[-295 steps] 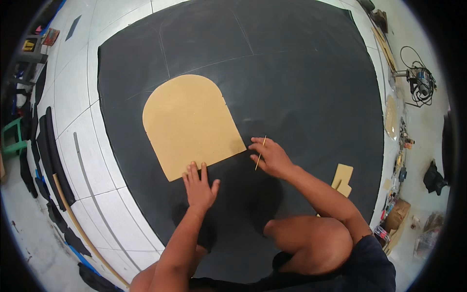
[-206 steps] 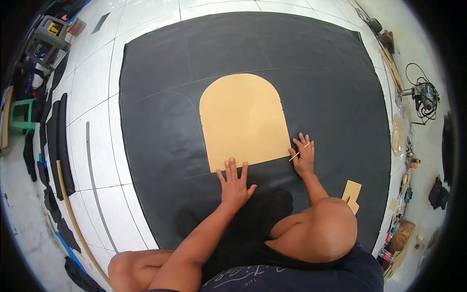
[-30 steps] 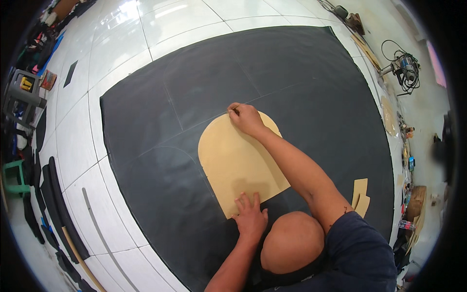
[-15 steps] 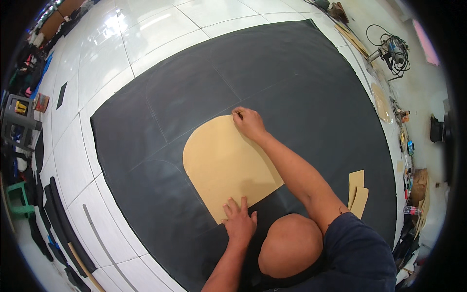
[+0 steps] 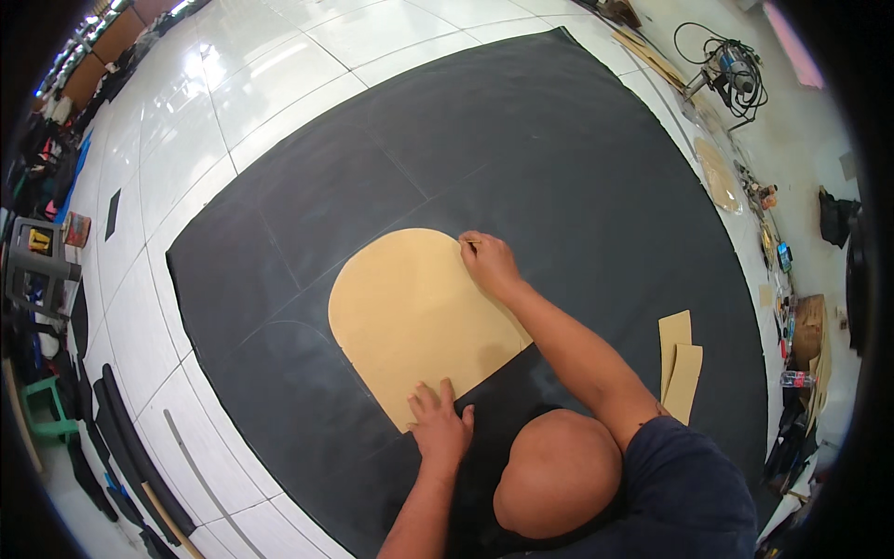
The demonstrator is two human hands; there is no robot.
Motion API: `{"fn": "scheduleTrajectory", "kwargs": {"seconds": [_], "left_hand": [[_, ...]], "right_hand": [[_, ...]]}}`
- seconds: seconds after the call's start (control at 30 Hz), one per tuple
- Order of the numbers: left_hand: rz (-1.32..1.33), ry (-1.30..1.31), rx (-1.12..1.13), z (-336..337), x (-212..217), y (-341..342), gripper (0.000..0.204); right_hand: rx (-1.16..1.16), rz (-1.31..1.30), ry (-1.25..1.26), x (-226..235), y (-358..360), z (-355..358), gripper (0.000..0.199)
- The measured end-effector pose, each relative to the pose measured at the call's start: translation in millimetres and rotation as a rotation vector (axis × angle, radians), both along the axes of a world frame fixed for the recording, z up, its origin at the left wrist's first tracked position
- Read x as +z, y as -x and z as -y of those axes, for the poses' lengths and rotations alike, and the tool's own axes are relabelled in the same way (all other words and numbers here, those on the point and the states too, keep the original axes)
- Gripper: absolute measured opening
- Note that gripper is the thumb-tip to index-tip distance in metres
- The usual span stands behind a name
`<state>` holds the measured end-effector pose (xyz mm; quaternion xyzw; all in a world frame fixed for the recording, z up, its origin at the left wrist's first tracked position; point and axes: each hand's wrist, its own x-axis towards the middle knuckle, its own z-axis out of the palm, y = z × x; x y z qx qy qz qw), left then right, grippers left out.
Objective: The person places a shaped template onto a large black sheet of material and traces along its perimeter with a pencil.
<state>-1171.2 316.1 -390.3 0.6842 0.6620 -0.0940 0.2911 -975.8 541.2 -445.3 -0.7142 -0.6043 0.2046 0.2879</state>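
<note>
A tan card template (image 5: pixel 419 307) with a rounded far end and a straight near edge lies flat on a large black sheet (image 5: pixel 577 214). My left hand (image 5: pixel 440 427) rests on its near left corner, fingers spread and pressing down. At the right side of the curved end, my right hand (image 5: pixel 486 263) is closed in a pinch on a thin pen-like tool (image 5: pixel 472 241), mostly hidden by the fingers. Its tip meets the template's edge. Pale traced lines, straight and curved, show on the sheet beyond and left of the template.
Two tan card strips (image 5: pixel 683 373) overlap on the sheet at right. White floor tiles (image 5: pixel 279 102) border the sheet. A corded power tool (image 5: pixel 736 74) stands at far right. Along the left lie dark rolls (image 5: pixel 140 447), a metal ruler (image 5: pixel 200 470), a green stool (image 5: pixel 48 410) and a grey stool (image 5: pixel 42 265).
My right hand has slid along the template's curved edge, from near its top round to the right and nearer me. The left hand keeps its place on the corner. The whole view has shifted slightly.
</note>
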Motion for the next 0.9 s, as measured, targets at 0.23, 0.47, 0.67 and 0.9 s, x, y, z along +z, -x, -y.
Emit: {"fn": "scheduleTrajectory", "kwargs": {"seconds": [0.23, 0.47, 0.67, 0.9], "left_hand": [[-0.012, -0.044, -0.006, 1, -5, -1, 0.074], [-0.001, -0.048, 0.013, 0, -7, 0, 0.073], [-0.038, -0.034, 0.008, -2, 1, -3, 0.076], [-0.005, -0.059, 0.007, -1, -1, -2, 0.079]], "right_hand": [[0.045, 0.073, 0.037, 6, -15, 32, 0.023], [0.170, 0.151, 0.042, 10, -25, 69, 0.022], [0.126, 0.004, 0.035, 11, -35, 93, 0.023], [0.073, -0.128, -0.004, 16, -45, 52, 0.026]]}}
